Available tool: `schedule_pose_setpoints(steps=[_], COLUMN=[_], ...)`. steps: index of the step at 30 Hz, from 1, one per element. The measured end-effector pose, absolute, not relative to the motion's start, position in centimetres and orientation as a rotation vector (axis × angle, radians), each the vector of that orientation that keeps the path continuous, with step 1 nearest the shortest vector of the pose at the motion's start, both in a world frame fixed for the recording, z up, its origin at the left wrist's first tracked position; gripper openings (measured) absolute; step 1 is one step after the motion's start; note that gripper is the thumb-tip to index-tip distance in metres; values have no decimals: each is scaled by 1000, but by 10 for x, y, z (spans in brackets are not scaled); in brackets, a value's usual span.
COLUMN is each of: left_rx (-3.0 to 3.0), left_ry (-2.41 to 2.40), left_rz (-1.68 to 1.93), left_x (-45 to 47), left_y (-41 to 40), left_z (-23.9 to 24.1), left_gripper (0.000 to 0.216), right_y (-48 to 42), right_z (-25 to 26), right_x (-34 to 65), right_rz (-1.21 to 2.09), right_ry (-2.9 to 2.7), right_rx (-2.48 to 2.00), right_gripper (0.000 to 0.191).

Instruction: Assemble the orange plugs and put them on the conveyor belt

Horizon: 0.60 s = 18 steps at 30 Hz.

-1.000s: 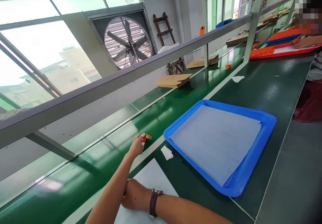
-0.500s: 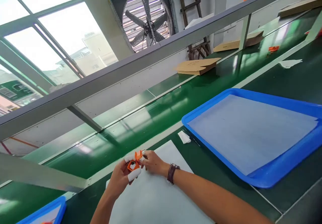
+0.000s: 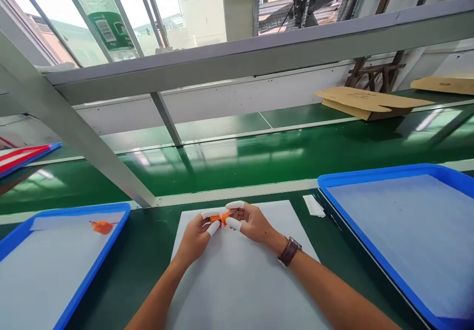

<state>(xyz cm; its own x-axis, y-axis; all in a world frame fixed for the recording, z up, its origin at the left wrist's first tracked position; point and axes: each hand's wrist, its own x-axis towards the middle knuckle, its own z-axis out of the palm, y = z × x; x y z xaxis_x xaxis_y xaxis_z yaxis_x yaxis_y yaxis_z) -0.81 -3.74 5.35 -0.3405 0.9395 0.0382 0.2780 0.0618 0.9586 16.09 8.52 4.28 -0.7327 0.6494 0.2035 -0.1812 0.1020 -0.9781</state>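
Observation:
Between my two hands is a small orange plastic part (image 3: 224, 218), held over a white paper sheet (image 3: 252, 275). My left hand (image 3: 199, 232) pinches its left end between a thumb and finger that wear white finger covers. From the other side my right hand (image 3: 253, 221), also with white-covered thumb and finger, grips its right end. Fingers hide much of the part, so its exact kind cannot be made out. Another orange piece (image 3: 101, 227) lies on white paper in the blue tray (image 3: 97, 267) on the left.
A second blue tray (image 3: 365, 261), lined with paper, stands on the right. Beside it lies a white scrap (image 3: 313, 205). Behind the dark green table runs a green conveyor belt (image 3: 222, 164), with cardboard boxes (image 3: 365, 103) beyond. A slanting metal post (image 3: 85, 130) rises at the left.
The view has swung left and levelled, bringing the left tray into fuller sight. My right hand has turned and now holds the orange part end to end with my left.

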Motion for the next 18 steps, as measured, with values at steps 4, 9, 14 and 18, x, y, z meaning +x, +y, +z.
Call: schedule_pose_setpoints(steps=[4,9,14,18], left_rx=[1468,1294,935,854], left_ry=[1976,1795,1579,1526], left_rz=[1209,1240,1469,1564], left_x=[-11,-2,7,10], left_y=[-42,-42,-39,-38], left_z=[52,63,68,59], left_gripper=[41,36,27,29], right_y=[78,71,64,60], right_z=[44,44,45,46], right_x=[159,157,153,153], right_rz=[1346,1143,1348,1318], right_ry=[-1953,-1925,-1827,-1839], right_rx=[-310,-280,-412,-449], right_gripper=[26,28,22,21])
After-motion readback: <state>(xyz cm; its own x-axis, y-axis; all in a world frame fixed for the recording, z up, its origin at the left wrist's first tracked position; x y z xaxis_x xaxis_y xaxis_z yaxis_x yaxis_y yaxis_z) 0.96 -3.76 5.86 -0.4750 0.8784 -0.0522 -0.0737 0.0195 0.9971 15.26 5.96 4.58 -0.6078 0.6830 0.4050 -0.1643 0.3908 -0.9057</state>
